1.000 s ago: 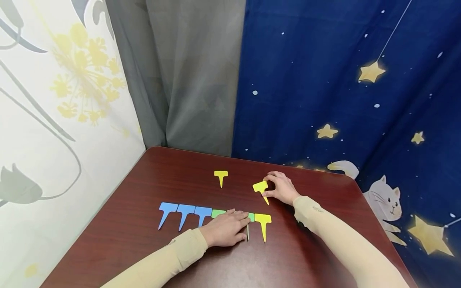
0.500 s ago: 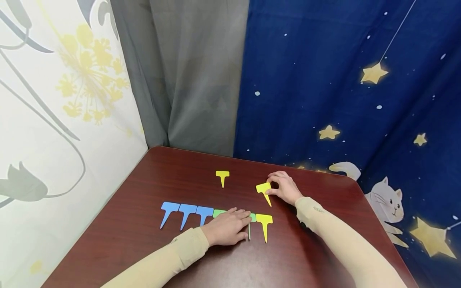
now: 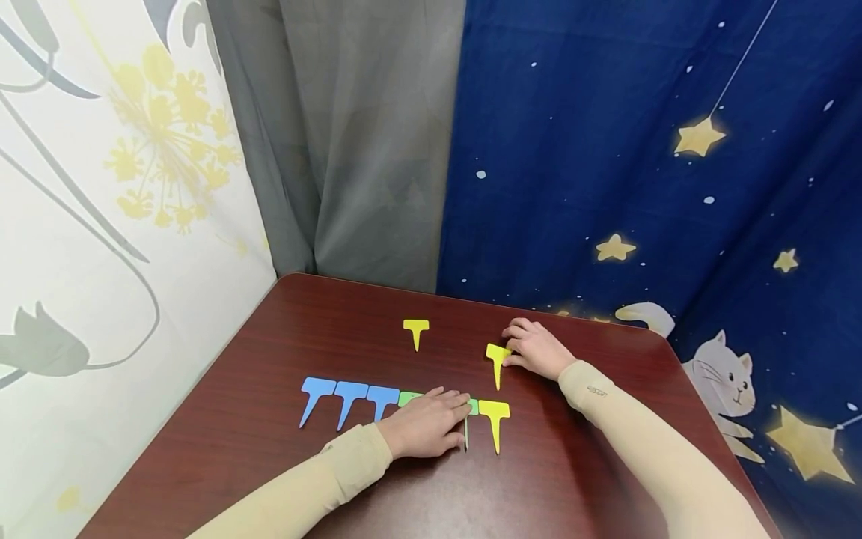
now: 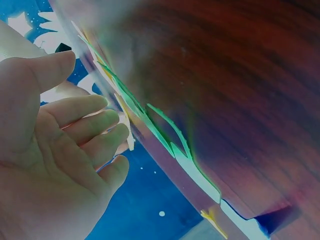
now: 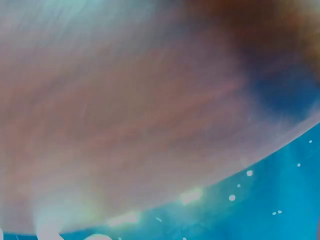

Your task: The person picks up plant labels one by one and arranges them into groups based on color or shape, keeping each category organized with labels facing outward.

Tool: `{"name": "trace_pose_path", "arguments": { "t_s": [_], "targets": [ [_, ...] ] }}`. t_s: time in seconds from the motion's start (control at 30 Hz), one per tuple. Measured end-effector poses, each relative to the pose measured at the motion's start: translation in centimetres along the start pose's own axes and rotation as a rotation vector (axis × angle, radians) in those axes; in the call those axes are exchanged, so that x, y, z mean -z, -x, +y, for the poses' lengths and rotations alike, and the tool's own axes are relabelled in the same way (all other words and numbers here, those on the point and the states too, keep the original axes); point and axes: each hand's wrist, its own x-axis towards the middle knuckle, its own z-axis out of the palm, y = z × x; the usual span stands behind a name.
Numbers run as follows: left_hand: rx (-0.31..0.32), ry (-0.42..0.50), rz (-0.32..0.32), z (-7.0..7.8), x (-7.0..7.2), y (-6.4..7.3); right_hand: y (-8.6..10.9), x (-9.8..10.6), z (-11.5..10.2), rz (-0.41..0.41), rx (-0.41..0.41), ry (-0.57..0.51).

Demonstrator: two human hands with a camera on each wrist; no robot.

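Note:
In the head view my left hand [image 3: 424, 425] lies flat with straight fingers over the green T-shaped plant labels [image 3: 410, 399], hiding much of them. The left wrist view shows that palm and its extended fingers beside green labels [image 4: 200, 175]. My right hand [image 3: 536, 349] pinches the right end of a yellow plant label [image 3: 497, 359] between thumb and fingers, its stem pointing toward me. Below it, another yellow label [image 3: 494, 412] ends the row on the right. Three blue labels [image 3: 316, 388] form the row's left part. The right wrist view shows no hand.
One more yellow label [image 3: 416, 327] lies apart, farther back on the dark red table [image 3: 269, 419]. Behind the table hang a grey curtain [image 3: 377, 150] and a blue starry curtain [image 3: 559, 165]. A white patterned cloth [image 3: 135, 247] is at left.
The yellow label at my right hand has turned from tilted to nearly straight and shifted slightly right and nearer. My left hand stays in place.

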Motion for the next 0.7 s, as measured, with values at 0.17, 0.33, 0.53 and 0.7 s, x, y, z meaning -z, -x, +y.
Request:
{"name": "trace_pose_path", "arguments": {
  "t_s": [0.17,0.33,0.53,0.7],
  "targets": [
    [0.0,-0.001,-0.002,0.0,0.1,0.0,-0.4,0.7,-0.1,-0.018,0.083,0.067],
    [-0.008,0.001,0.002,0.2,0.3,0.0,-0.5,1.1,-0.8,-0.039,0.061,0.103],
    [-0.001,0.024,-0.014,0.5,0.4,0.1,0.0,1.5,-1.5,-0.056,-0.021,0.106],
    [0.005,0.036,-0.011,0.4,0.3,0.2,0.6,2.7,-1.7,0.005,-0.066,0.101]
  ]
}}
